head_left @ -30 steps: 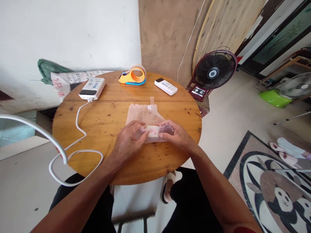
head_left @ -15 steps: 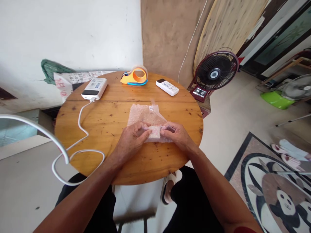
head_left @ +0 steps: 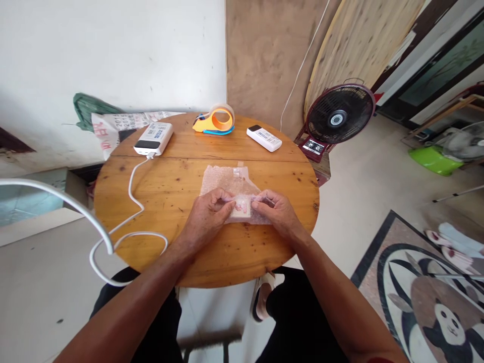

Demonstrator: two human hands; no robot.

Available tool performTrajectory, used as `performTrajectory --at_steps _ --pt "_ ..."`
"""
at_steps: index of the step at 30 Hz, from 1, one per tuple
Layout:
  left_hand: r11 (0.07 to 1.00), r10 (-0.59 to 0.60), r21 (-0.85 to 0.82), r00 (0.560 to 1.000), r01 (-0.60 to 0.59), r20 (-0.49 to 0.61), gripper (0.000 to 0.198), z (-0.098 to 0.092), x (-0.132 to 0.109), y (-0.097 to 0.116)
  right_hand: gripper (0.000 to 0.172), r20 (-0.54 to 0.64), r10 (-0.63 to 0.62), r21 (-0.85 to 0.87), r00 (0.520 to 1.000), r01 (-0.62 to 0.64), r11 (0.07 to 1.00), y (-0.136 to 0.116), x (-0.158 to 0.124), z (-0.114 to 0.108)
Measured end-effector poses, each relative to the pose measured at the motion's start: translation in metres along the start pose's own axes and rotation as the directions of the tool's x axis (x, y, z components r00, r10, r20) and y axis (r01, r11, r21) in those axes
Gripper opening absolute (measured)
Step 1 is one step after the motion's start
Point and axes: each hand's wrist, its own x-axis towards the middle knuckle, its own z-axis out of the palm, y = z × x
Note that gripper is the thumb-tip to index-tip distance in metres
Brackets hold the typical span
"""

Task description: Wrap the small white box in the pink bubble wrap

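Observation:
A sheet of pinkish bubble wrap (head_left: 221, 177) lies on the round wooden table (head_left: 166, 194) in front of me. Toward its near edge rests a small white box (head_left: 242, 207) with red print on top. My left hand (head_left: 214, 209) pinches the wrap at the box's left end, thumb against the box. On the other side, my right hand (head_left: 274, 207) pinches the wrap beside the right end. A short piece of clear tape (head_left: 237, 172) sticks to the far part of the wrap. The wrap's edge between my fingers is partly hidden.
An orange and blue tape dispenser (head_left: 215, 122) stands at the table's back. Left of it lies a white power bank (head_left: 154, 138) with a white cable (head_left: 130, 189) plugged in; another power bank (head_left: 264, 138) lies to the right. A dark red fan (head_left: 336, 119) stands beyond the table.
The box's red print now shows more plainly between my hands, and the wrap's far-right edge lies lower. The whole view has shifted slightly; both hands keep their pinch.

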Motion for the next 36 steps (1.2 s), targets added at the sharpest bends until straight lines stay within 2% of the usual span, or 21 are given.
performTrajectory --at_steps 7,11,14,18,23,29,31,33,36 --pt "0.999 -0.040 0.015 0.999 0.040 0.010 0.013 -0.002 0.001 0.002 0.026 -0.017 0.047 -0.020 0.999 -0.048 0.999 0.002 0.001 -0.004" --pt "0.998 -0.052 -0.024 0.999 0.052 0.012 0.013 -0.001 0.002 0.003 0.024 -0.072 -0.023 -0.196 0.997 0.008 0.981 0.007 0.006 -0.013" --pt "0.996 -0.048 -0.069 0.999 0.049 0.012 0.020 0.001 0.003 0.000 0.016 -0.076 -0.101 -0.412 0.992 0.061 0.909 0.010 0.008 -0.016" --pt "0.999 -0.047 -0.019 0.999 0.047 0.004 0.021 0.002 0.003 -0.002 0.014 -0.094 -0.186 -0.669 0.978 0.076 0.739 0.012 0.006 -0.012" --pt "0.997 0.025 0.068 1.000 -0.025 -0.002 0.016 0.003 0.001 -0.001 0.020 -0.084 -0.206 -0.765 0.975 0.069 0.640 0.011 0.002 -0.006" --pt "0.985 0.125 0.114 0.992 -0.126 0.013 0.012 0.003 0.000 -0.003 0.012 -0.068 -0.256 -0.773 0.964 0.111 0.625 0.005 0.000 -0.011" --pt "0.986 0.130 0.106 0.992 -0.130 0.007 0.014 0.003 0.000 -0.003 0.013 -0.081 -0.326 -0.783 0.942 0.142 0.606 0.002 -0.001 -0.015" --pt "0.986 0.132 0.104 0.991 -0.132 0.007 0.015 0.004 0.001 -0.004 0.013 -0.080 -0.433 -0.809 0.898 0.195 0.555 -0.004 -0.004 -0.016" --pt "0.985 0.143 0.097 0.990 -0.142 0.002 0.015 0.004 0.001 -0.004 0.012 -0.051 -0.636 -0.856 0.770 0.295 0.425 -0.018 -0.017 -0.008"
